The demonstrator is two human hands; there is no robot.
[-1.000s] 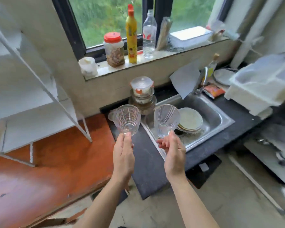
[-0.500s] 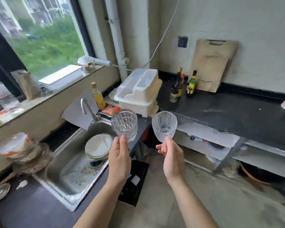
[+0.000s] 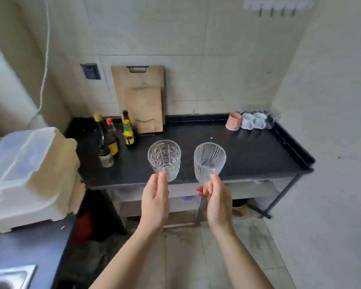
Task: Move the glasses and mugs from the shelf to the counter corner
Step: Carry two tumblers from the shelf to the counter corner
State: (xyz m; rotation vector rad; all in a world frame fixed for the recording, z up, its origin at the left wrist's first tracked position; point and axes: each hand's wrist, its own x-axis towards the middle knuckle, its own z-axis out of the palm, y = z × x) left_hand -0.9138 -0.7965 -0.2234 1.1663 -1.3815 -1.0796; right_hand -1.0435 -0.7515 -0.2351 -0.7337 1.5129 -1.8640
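My left hand [image 3: 154, 202] grips the base of a clear glass with a grid pattern [image 3: 164, 158], its mouth tilted toward me. In my right hand [image 3: 218, 202] is a clear glass with curved lines [image 3: 209, 160], pinched at its base. Both glasses hover over the front edge of the black counter [image 3: 248, 151]. At the counter's far right corner stand a pink mug [image 3: 233, 121], two white mugs [image 3: 253, 120] and some blurred glassware [image 3: 270, 118]. The shelf is out of view.
Several sauce bottles [image 3: 113, 138] stand on the counter's left part. Two wooden cutting boards [image 3: 143, 101] lean on the back wall. A white plastic dish container [image 3: 27, 176] sits at left, a sink corner [image 3: 8, 277] at bottom left. Tiled floor lies below.
My view has swung right from the window and sink to the black counter. Both hands still hold their glasses the same way, now over the counter's front edge.
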